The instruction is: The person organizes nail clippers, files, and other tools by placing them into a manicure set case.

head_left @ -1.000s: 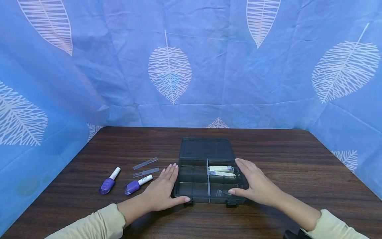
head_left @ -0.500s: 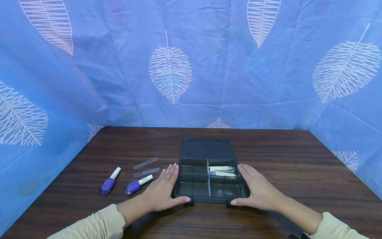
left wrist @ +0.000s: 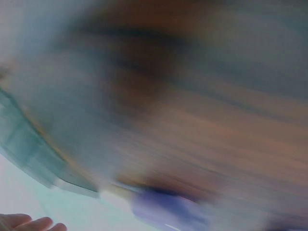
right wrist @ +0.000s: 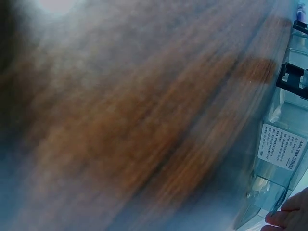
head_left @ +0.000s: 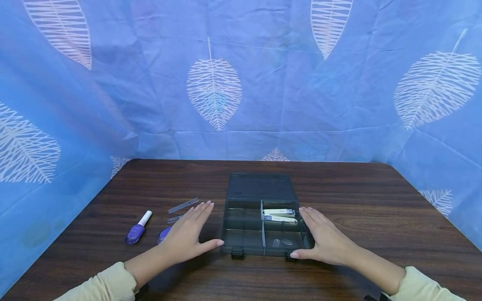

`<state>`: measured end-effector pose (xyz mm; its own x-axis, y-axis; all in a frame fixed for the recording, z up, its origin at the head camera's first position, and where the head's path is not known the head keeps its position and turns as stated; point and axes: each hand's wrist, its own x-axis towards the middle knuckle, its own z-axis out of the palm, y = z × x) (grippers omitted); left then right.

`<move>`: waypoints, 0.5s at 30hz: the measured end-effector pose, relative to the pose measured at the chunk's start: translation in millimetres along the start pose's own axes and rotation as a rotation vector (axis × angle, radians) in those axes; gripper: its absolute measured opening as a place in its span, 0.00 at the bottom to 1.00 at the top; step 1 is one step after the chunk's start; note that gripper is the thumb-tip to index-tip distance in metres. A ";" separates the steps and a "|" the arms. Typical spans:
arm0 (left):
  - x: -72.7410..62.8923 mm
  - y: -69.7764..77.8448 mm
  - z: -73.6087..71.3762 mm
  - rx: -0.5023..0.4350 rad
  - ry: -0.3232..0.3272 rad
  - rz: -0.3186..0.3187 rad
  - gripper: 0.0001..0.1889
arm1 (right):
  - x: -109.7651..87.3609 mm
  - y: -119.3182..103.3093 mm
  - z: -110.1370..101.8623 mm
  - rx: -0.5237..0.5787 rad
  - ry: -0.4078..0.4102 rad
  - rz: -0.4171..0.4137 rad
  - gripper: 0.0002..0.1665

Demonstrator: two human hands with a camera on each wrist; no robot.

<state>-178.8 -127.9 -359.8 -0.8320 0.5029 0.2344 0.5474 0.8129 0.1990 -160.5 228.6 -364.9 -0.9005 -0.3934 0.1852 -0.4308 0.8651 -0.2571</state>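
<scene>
- A dark, see-through box [head_left: 250, 251] with two latches [head_left: 237, 253] is placed between the left hand [head_left: 188, 234] and the right hand [head_left: 326, 238].
- The left fingers are straight, thumb spread wide, just beside the box; a purple bottle [head_left: 162, 236] is partly covered.
- By the straight right fingers, the box's right side is touched.
- Between the fingertips, in the far right compartment [head_left: 276, 205], two white clippers [head_left: 278, 212] are laid.
- Beyond the fingertips, the lid [head_left: 260, 187] is laid back.
</scene>
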 end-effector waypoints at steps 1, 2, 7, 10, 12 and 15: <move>-3.6 -4.3 -1.6 0.016 0.030 0.001 0.47 | 0.2 -0.2 0.2 0.000 0.000 -0.001 0.66; -7.4 -8.7 -2.8 0.031 0.056 0.001 0.45 | 0.3 -0.4 0.2 0.000 0.000 -0.002 0.67; -25.3 -29.3 -7.3 0.095 0.126 -0.039 0.39 | 0.7 -0.6 0.2 -0.014 0.005 -0.004 0.67; -33.7 -38.0 -8.5 0.077 0.139 -0.070 0.37 | 0.9 -0.8 -0.2 -0.021 0.002 -0.004 0.67; -37.8 -42.7 -7.9 0.060 0.144 -0.078 0.36 | 1.0 -1.3 -0.6 -0.025 0.001 -0.005 0.67; -42.6 -48.5 -5.8 0.025 0.143 -0.106 0.35 | 1.0 -2.2 -0.9 -0.026 0.002 -0.007 0.67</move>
<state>-169.3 -190.4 -373.9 -0.8625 0.3689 0.3463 0.4537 0.8669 0.2064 -160.4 226.6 -363.2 -0.8975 -0.3985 0.1889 -0.4351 0.8703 -0.2310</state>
